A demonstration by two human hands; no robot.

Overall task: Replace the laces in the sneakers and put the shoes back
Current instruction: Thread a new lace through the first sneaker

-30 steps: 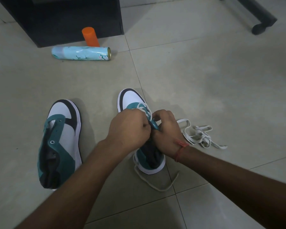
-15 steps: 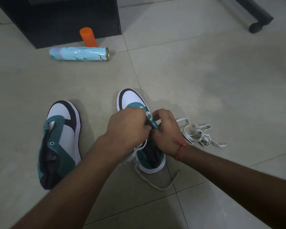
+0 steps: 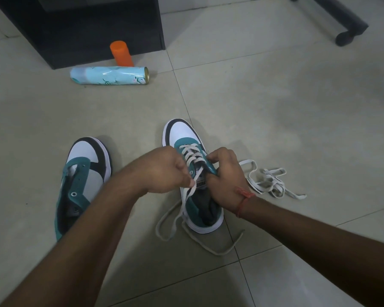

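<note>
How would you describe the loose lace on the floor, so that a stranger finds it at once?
Start at the sneaker that both hands are lacing. Just beyond its right side, a pale flat lace lies tangled in a heap on the floor tiles. Unlike the lace in that sneaker, it passes through no eyelet and no hand touches it.

Count on the floor: two sneakers, one (image 3: pixel 192 173) partly laced, one (image 3: pixel 82 185) unlaced. Two laces, one (image 3: pixel 186 202) threaded, one (image 3: pixel 268 182) loose. One spray can (image 3: pixel 109 75). One orange cap (image 3: pixel 121 53). Two hands (image 3: pixel 164 171) (image 3: pixel 225 173).
</note>
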